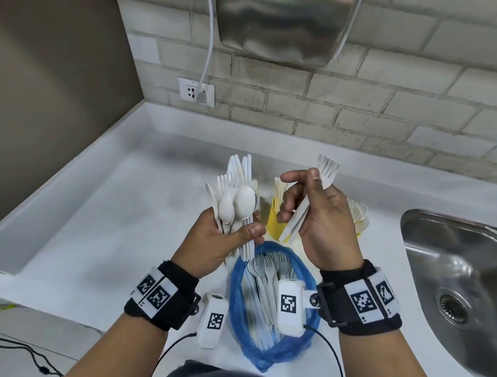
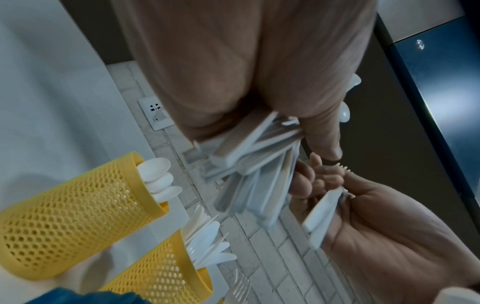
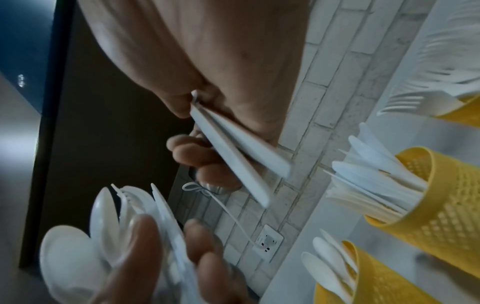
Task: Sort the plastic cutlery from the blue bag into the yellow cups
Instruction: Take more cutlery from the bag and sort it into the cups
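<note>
while the grey side wall closes off the far left, a white counter runs rightward beneath a tiled backsplash, where a socket takes a white cable that hangs beside a steel dispenser. left of centre, the left hand is raised above the counter with its fingers curled tight round a mixed bundle of cutlery, spoons in front, knives and forks fanned up behind them, the handles sticking out below the fist. just below and between the wrists lies the blue bag, its mouth rolled open and more white forks inside; the two wrist cameras partly cover it. behind the hands stand the yellow cups, mesh-walled, and the head view sees only slivers of them because the hands stand in the way; the wrist views show one with spoons, one with knives and a third with forks. right of centre, the right hand pinches a few forks between thumb and curled fingers, tines up, index finger stretched leftward. farthest right, a steel sink is set into the counter with its drain in view.
</note>
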Demonstrator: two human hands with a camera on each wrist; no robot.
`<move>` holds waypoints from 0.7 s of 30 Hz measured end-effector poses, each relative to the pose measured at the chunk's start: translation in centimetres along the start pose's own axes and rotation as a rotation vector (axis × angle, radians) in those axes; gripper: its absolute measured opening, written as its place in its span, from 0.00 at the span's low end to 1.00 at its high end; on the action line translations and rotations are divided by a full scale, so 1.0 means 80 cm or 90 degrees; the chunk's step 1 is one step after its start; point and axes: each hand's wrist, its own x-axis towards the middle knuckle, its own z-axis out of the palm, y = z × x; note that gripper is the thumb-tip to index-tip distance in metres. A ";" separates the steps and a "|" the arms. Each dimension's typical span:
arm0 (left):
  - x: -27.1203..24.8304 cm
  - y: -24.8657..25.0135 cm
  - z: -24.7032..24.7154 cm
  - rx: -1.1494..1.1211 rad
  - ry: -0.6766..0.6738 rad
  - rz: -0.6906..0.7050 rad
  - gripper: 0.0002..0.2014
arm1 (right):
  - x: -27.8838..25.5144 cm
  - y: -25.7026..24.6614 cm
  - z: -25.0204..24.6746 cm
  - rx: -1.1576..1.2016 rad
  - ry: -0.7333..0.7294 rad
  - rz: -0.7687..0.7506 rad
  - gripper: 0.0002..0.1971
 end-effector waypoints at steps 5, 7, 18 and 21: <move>-0.002 0.004 0.003 0.002 0.006 0.008 0.12 | -0.012 -0.003 0.004 -0.040 -0.056 0.022 0.20; -0.003 0.004 0.003 0.003 -0.003 0.020 0.14 | -0.018 -0.006 0.005 -0.135 -0.094 -0.004 0.13; -0.006 0.005 0.001 0.049 -0.027 0.047 0.15 | -0.026 -0.001 0.012 -0.253 -0.070 -0.100 0.01; -0.009 0.006 0.003 0.057 -0.032 0.043 0.15 | -0.024 0.003 0.014 -0.280 -0.010 -0.116 0.03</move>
